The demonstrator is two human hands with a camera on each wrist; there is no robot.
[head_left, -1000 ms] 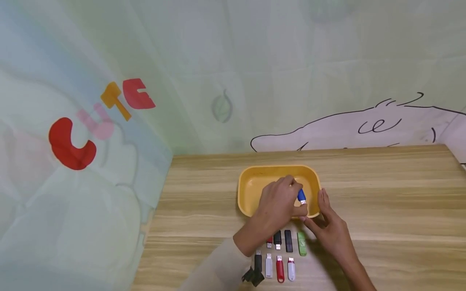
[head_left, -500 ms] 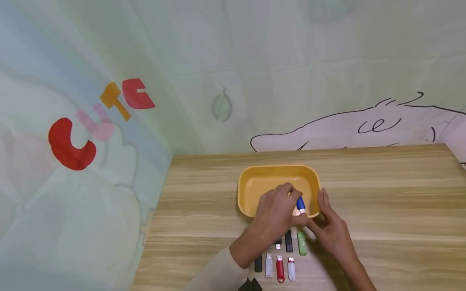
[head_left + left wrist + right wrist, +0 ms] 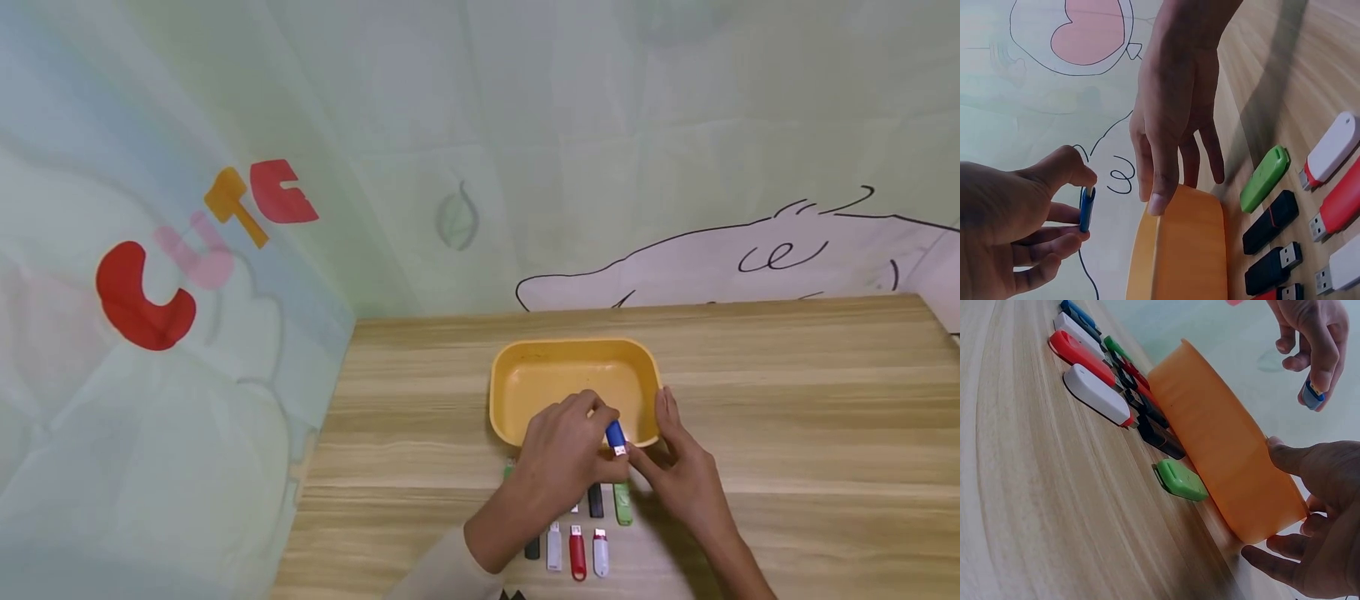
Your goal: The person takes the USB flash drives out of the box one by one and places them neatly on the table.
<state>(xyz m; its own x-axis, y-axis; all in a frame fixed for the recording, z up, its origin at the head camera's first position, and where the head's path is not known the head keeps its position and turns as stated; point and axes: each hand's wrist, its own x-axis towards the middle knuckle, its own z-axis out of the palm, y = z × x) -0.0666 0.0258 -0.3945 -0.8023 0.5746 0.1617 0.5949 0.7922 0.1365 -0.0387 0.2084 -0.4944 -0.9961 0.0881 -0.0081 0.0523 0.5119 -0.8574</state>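
My left hand pinches a blue USB flash drive between thumb and fingers, its metal plug pointing toward me. In the head view this drive overlaps the front rim of the yellow plastic box; in the left wrist view the blue drive is seen edge-on. My right hand holds the box's near right corner, its thumb at the front rim and fingers along the right side. In front of the box, several USB flash drives lie in two rows, among them a green one and a red one.
All stands on a wood-grain table against a printed curtain. White drives lie beside the red one in the near row. My left arm and hand cover part of the drives at the left.
My left hand has drawn the blue flash drive back from over the box's inside toward its front rim. My right hand has stayed at the box's corner.
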